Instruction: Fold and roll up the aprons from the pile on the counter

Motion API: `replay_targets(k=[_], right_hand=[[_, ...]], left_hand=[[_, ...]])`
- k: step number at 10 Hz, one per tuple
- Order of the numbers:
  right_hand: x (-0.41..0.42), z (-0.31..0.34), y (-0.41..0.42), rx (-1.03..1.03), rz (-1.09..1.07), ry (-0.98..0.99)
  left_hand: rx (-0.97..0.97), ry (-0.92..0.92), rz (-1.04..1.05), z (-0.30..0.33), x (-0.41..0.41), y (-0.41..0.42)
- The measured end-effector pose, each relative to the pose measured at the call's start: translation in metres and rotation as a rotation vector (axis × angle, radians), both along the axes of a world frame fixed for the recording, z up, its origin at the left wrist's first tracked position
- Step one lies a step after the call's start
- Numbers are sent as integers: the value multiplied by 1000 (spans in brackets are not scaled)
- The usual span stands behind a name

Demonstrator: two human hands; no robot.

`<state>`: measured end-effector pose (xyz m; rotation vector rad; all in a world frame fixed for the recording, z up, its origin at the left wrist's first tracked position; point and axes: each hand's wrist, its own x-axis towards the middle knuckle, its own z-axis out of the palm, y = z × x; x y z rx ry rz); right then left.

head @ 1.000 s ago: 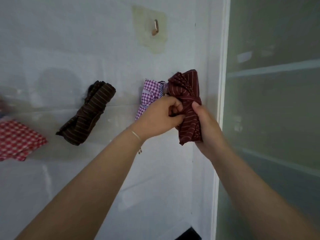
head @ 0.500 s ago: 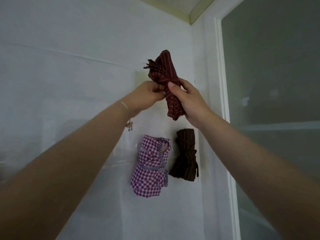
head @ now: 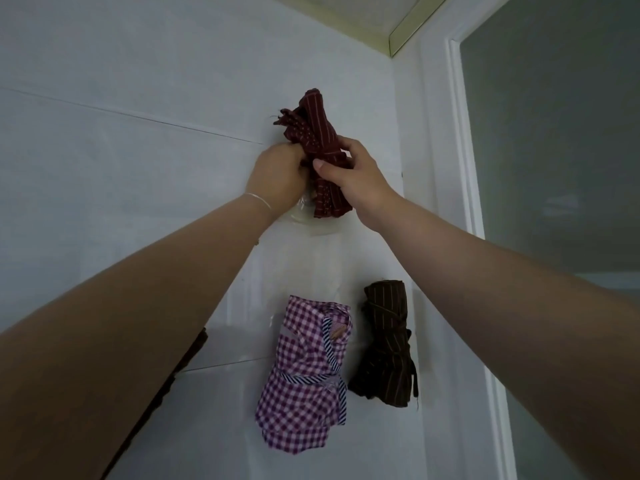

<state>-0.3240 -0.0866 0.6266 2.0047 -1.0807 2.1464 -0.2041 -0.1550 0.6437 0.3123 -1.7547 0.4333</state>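
A rolled dark red striped apron [head: 313,131] is held up against the white tiled wall. My left hand [head: 278,174] grips its left side at the middle and my right hand [head: 353,174] curls round its right side. Below them a rolled purple-and-white checked apron [head: 304,375] tied with a striped strap hangs on the wall. A rolled dark brown striped apron [head: 388,344] hangs just right of it. Another dark striped roll [head: 183,362] peeks out from behind my left forearm.
A clear adhesive hook pad [head: 311,225] shows on the wall just under the red apron. A white door frame [head: 464,168] with frosted glass [head: 554,133] stands on the right. The ceiling corner [head: 391,26] is above.
Both hands carried the red apron from beside the hanging rolls up the wall to the higher hook spot. The view tilted upward, so the checked and brown rolls now sit below.
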Motion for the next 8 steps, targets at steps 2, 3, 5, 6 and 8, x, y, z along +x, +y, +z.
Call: replay_targets(k=[2,3,5,6,8], right_hand=[[-2,5,0,119,95,-70],[0,6,2,166,142,-108],[5,-9,2,173,42,-120],[8,-24,-1,134,-25,-134],[22,-39,14,103,-95,-140]], left_hand=[[25,74,83,-4,0,-2],[29,90,105,-5,1,-1],[-18,19,235,-19,8,-3],[-19,-53,273,-30,13,3],[69,-47,243,-44,32,21]])
